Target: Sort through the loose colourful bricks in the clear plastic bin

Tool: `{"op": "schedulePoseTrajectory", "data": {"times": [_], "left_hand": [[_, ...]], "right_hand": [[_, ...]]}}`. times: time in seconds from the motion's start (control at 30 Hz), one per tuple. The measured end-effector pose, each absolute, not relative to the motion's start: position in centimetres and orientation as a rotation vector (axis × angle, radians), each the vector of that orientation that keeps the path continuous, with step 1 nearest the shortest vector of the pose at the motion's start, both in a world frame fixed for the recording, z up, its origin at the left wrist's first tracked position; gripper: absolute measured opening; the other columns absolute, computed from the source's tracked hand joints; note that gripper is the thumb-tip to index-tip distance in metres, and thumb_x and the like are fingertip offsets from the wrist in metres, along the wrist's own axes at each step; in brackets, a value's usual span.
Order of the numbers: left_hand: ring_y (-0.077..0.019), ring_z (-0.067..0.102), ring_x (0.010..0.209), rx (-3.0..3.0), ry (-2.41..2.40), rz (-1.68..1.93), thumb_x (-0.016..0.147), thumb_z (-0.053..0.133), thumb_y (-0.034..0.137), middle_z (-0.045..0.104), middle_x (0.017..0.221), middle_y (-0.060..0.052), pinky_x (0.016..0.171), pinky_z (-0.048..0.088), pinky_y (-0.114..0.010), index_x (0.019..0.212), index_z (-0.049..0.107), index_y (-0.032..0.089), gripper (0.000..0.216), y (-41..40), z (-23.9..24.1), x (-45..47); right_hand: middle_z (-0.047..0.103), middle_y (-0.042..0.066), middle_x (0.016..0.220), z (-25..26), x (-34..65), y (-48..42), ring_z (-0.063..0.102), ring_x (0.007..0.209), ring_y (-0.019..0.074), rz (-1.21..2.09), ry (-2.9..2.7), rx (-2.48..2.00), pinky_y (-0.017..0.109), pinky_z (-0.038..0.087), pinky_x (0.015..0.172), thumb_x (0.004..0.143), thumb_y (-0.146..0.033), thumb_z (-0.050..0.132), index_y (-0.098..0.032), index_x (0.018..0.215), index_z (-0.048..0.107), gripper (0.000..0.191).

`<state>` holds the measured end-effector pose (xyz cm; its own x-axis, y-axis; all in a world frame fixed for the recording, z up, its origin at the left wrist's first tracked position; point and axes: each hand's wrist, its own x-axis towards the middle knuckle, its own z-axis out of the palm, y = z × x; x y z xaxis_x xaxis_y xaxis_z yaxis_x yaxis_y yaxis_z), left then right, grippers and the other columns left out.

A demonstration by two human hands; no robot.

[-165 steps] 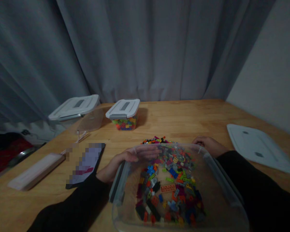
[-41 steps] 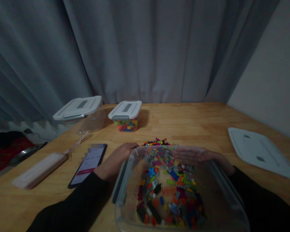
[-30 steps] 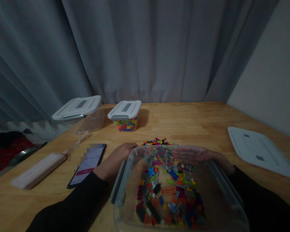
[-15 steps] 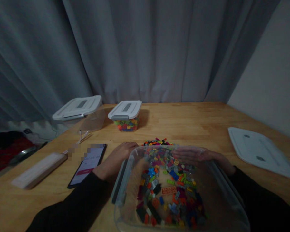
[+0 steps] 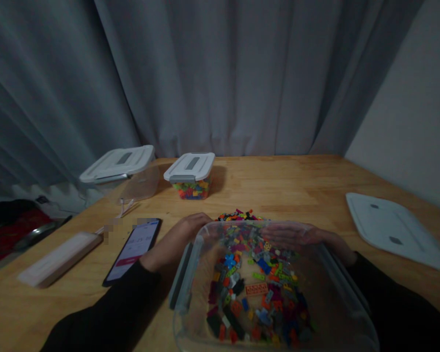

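In front of me stands a clear plastic bin point(image 5: 337, 303) with mixed toy bricks point(image 5: 256, 289) on its bottom. Just beyond its far wall is a pile of small colourful bricks point(image 5: 238, 215). My right hand point(image 5: 297, 234), seen through the clear plastic, lies with fingers stretched out flat at the right of that pile. On the left side of the pile is my left hand point(image 5: 192, 226), next to the bin's far left corner. Its fingers are mostly hidden behind the bin's rim and blurred through the plastic.
A phone point(image 5: 134, 249) and a pale power bank point(image 5: 60, 259) with a cable lie left on the wooden table point(image 5: 278, 181). Behind them are a lidded clear box point(image 5: 139, 181) and a smaller lidded box of bricks point(image 5: 191, 183). A white lid point(image 5: 396, 227) lies at right.
My left hand has shifted very slightly, its wrist and sleeve a little up and to the left. My right hand and the bin look the same.
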<state>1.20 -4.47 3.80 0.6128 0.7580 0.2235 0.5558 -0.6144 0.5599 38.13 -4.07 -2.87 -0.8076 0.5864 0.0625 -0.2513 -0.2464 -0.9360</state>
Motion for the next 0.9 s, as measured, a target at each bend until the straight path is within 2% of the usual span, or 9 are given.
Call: {"op": "schedulePoseTrajectory", "data": {"times": [0.27, 0.6, 0.73, 0.9], "left_hand": [[-0.0204, 0.065, 0.093, 2.207, 1.120, 0.798, 0.090, 0.064, 0.041, 0.074, 0.104, -0.005, 0.082, 0.050, -0.034, 0.103, 0.073, 0.023, 0.024, -4.0, 3.7, 1.1], [-0.0225, 0.071, 0.093, 1.808, 1.213, 1.082, 0.079, 0.076, 0.040, 0.078, 0.106, -0.011, 0.084, 0.056, -0.038, 0.096, 0.075, 0.016, 0.029, -4.3, 4.5, 1.3], [-0.0226, 0.071, 0.094, 1.754, 1.210, 1.114, 0.076, 0.079, 0.039, 0.078, 0.105, -0.010, 0.085, 0.057, -0.038, 0.095, 0.076, 0.017, 0.029, -4.3, 4.5, 1.2], [-0.0214, 0.070, 0.090, 1.704, 1.151, 1.074, 0.073, 0.080, 0.037, 0.078, 0.102, -0.010, 0.083, 0.057, -0.037, 0.095, 0.076, 0.016, 0.030, -4.3, 4.2, 0.8]], "right_hand": [[0.053, 0.005, 0.149, -3.2, 38.3, -3.9, 0.043, 0.143, 0.0214, 2.100, -1.460, -0.498, 0.040, 0.027, 0.122, 0.071, -0.026, 0.064, -0.023, 0.133, 0.060, 0.063], [0.056, 0.005, 0.146, -2.9, 38.3, -4.0, 0.042, 0.144, 0.0251, 2.088, -1.411, -0.556, 0.042, 0.027, 0.122, 0.069, -0.033, 0.068, -0.024, 0.129, 0.063, 0.062], [0.056, 0.006, 0.147, -2.3, 38.2, -4.8, 0.043, 0.143, 0.0234, 2.051, -1.417, -0.633, 0.041, 0.030, 0.121, 0.070, -0.033, 0.063, -0.023, 0.130, 0.062, 0.060], [0.053, 0.007, 0.149, -2.5, 38.4, -4.4, 0.041, 0.144, 0.0223, 2.061, -1.462, -0.606, 0.042, 0.026, 0.122, 0.069, -0.030, 0.061, -0.021, 0.133, 0.058, 0.064]]}}
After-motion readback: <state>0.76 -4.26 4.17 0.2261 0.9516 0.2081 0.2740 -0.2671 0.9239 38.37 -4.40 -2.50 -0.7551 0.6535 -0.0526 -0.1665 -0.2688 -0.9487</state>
